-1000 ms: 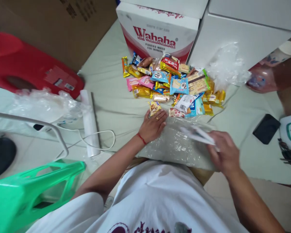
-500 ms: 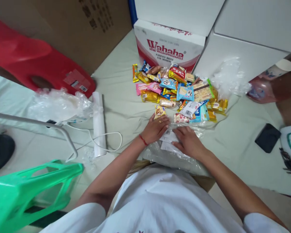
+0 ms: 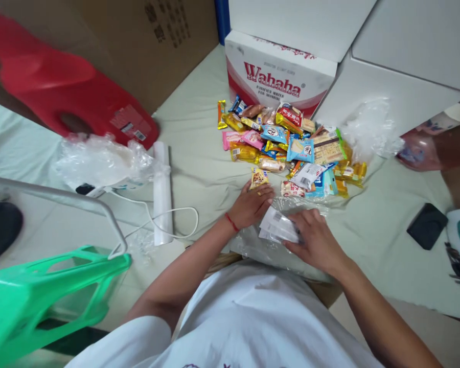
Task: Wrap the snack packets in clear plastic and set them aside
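My left hand [image 3: 252, 205] lies flat with its fingers stretched out on the clear plastic bag [image 3: 258, 244], its fingertips beside a small yellow snack packet [image 3: 259, 178]. To its right, my right hand [image 3: 317, 239] has thumb and fingers around the right edge of some flat white packets [image 3: 276, 225] printed with a barcode. These packets rest on the plastic bag in front of my body. Just beyond the hands spreads a pile of wrapped snacks, among them a light blue packet [image 3: 301, 150], a pink one [image 3: 233, 139] and a silver-white one [image 3: 308, 175].
Behind the snacks stands a Wahaha carton [image 3: 278, 76]. A red jug [image 3: 80, 97], a crumpled plastic bag [image 3: 99, 161] and a white roll [image 3: 162, 194] are on the left, above a green stool [image 3: 42, 291]. A black object [image 3: 427, 226] lies at right.
My right hand has drawn back toward my body and now grips the edge of the white packets, which show more. My left hand stays in nearly the same place. The view has shifted slightly.
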Tool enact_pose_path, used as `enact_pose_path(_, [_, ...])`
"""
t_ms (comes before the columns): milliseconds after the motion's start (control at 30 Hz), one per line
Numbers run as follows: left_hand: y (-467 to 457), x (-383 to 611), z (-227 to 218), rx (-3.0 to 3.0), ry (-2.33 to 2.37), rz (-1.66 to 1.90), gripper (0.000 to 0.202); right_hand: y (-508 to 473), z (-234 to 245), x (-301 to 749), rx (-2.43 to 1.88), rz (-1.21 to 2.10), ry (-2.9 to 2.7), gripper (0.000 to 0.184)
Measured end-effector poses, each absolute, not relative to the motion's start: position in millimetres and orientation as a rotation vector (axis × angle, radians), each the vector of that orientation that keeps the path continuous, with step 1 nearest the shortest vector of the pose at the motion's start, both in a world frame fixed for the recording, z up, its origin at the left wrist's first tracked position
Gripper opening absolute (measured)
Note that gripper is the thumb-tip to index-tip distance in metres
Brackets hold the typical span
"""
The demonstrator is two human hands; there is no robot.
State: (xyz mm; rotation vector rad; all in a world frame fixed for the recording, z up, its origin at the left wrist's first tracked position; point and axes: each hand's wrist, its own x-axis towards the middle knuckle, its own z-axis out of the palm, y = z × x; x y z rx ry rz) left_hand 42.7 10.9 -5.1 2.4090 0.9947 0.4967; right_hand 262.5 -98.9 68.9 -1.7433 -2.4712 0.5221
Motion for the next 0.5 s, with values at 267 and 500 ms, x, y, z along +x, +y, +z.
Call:
enact_pose_path(267, [10,44,-3,2.342,1.024,0.479,0.049,-113,47,266,-1.869,0.578,-2.508,0.051])
enact_pose_path(500, [15,37,-1,2.199,1.008,0.492,0.057,-111,73,291,-1.766,0.549,-2.384,0.051])
